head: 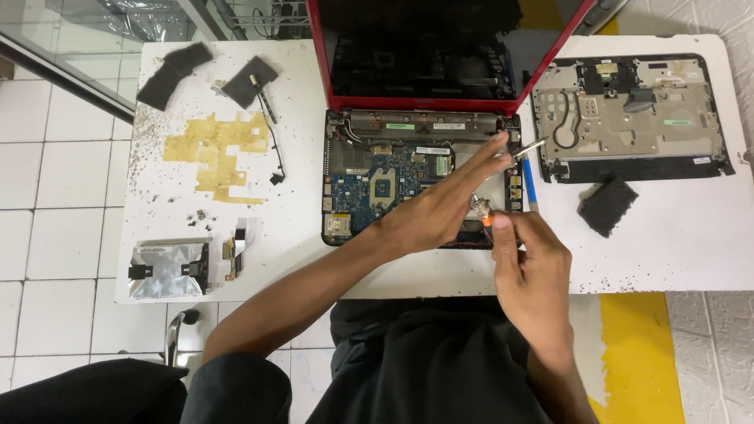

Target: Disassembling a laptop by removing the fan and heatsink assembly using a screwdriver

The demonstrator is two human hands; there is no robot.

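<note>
Reaching across the opened laptop base [416, 184], the left hand [440, 208] lay with its fingers stretched toward the right hinge corner, where a small metal hinge bracket [528, 148] stood just at the fingertips; whether those fingers pinched it or only touched it could not be told. The right hand [526, 259] was closed around a small screwdriver with an orange collar [487, 221], its tip set down near the base's right edge beside the left hand.

The base sat in the middle of the white table [667, 235], its blue motherboard [385, 177] bare and the red-framed lid [440, 55] tilted back behind it. The board looked stiff but fragile, best handled by the plastic rim of the base and not by the circuitry; the bracket seemed light, rigid and easy to let slip.

To the right lay the removed grey palmrest cover [628, 118], underside up, with a black foam pad [606, 206] near it. On the left were a silver hard drive [169, 269], loose screws [200, 216], a yellowish stain [220, 153], two dark pads [173, 72] and a thin black cable [271, 133]. The table stood on a white tiled floor [55, 196] with a yellow stripe [640, 353] at right.
</note>
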